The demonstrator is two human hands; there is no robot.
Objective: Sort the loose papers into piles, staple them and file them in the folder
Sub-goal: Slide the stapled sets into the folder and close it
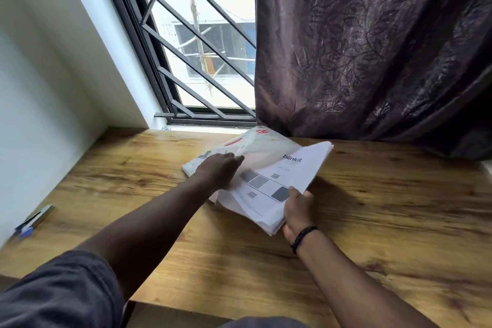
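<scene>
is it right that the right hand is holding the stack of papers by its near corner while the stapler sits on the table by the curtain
Not quite. The head view shows the stapler at the table's far left edge by the white wall, not by the curtain. The rest holds: the right hand grips the stack of papers by its near corner.

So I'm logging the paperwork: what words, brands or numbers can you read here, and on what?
"blinkit": top sheet of the paper stack.
Small print and codes on that sheet: too small to read.
Red marks on the translucent folder: blurred, unreadable.
Stapler: no readable text.
</scene>
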